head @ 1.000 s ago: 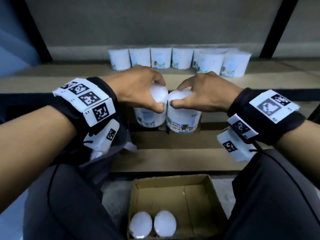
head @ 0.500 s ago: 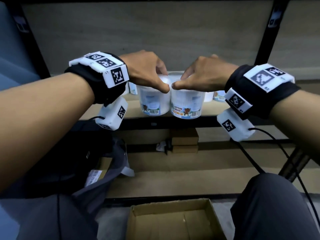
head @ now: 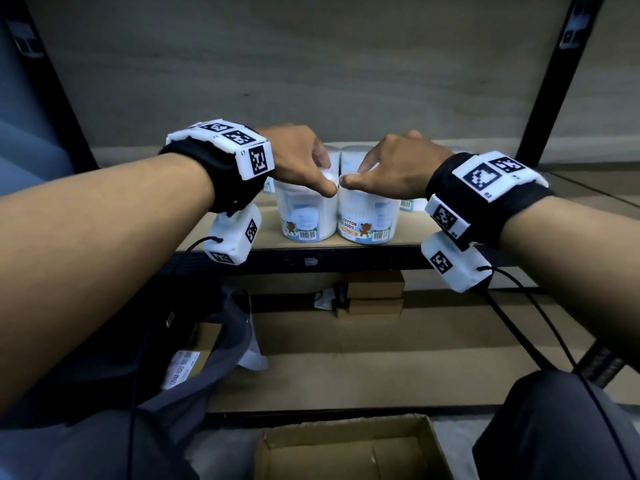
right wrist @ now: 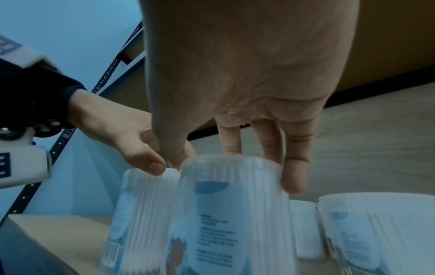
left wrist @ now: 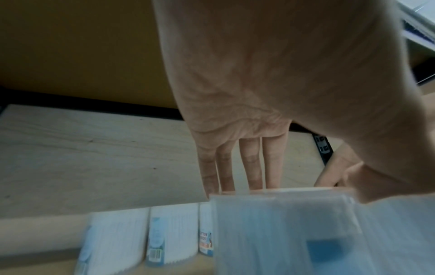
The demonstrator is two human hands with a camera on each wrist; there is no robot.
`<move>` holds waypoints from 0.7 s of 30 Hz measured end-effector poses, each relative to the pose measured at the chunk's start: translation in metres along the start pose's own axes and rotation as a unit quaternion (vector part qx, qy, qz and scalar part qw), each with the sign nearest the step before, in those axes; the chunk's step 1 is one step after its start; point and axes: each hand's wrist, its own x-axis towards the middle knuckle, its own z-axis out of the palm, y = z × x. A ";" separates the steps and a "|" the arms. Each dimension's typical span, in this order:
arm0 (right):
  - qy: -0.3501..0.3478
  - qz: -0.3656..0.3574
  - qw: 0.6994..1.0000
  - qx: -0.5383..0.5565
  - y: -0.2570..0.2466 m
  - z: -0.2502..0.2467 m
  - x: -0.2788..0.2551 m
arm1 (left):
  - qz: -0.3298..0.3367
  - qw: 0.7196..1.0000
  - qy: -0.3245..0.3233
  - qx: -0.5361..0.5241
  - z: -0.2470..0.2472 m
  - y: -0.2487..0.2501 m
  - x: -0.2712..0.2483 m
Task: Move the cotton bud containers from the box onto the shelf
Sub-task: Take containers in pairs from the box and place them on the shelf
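1. The left hand [head: 301, 161] grips the left tub [head: 306, 216] by its lid from above: the thumb lies on the near rim, and the left wrist view shows the four fingers [left wrist: 252, 163] reaching down behind the far rim.
2. The right hand [head: 394, 168] grips the right tub [head: 367, 216] the same way, thumb pointing inward along the near rim, fingers [right wrist: 294, 167] draped over the lid's far edge, the little finger down the side wall.
3. Both palms face down, knuckles up, wrists roughly level; the two thumb tips almost meet between the lids.
4. The two tubs stand upright, side by side and touching or nearly so, at the front edge of the shelf [head: 242, 237]. I cannot tell whether their bases rest fully on the board or hang just above it.
5. The right tub's label reads "COTTON BUDS" with a bear and a barcode.
6. Behind them, more tubs [left wrist: 141, 236] stand in a row towards the back of the same shelf.
7. Both forearms reach forward from the lower corners, each with a black wristband [head: 214, 174] carrying white marker blocks and a camera pod beneath.
8. Below, a lower shelf holds small brown boxes [head: 374, 296].
9. The open cardboard box [head: 346, 448] sits on the floor at the bottom edge, between the person's knees.
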 end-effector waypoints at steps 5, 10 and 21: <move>0.005 0.006 1.000 -0.009 0.002 0.006 0.009 | -0.010 1.000 -0.003 -0.017 0.006 -0.003 0.011; -0.003 0.005 1.000 -0.022 0.007 0.012 0.013 | -0.004 0.999 -0.004 -0.032 0.010 -0.008 0.017; 0.035 -0.029 0.999 0.026 0.014 -0.002 0.001 | 0.006 1.000 0.005 0.010 0.007 -0.018 -0.001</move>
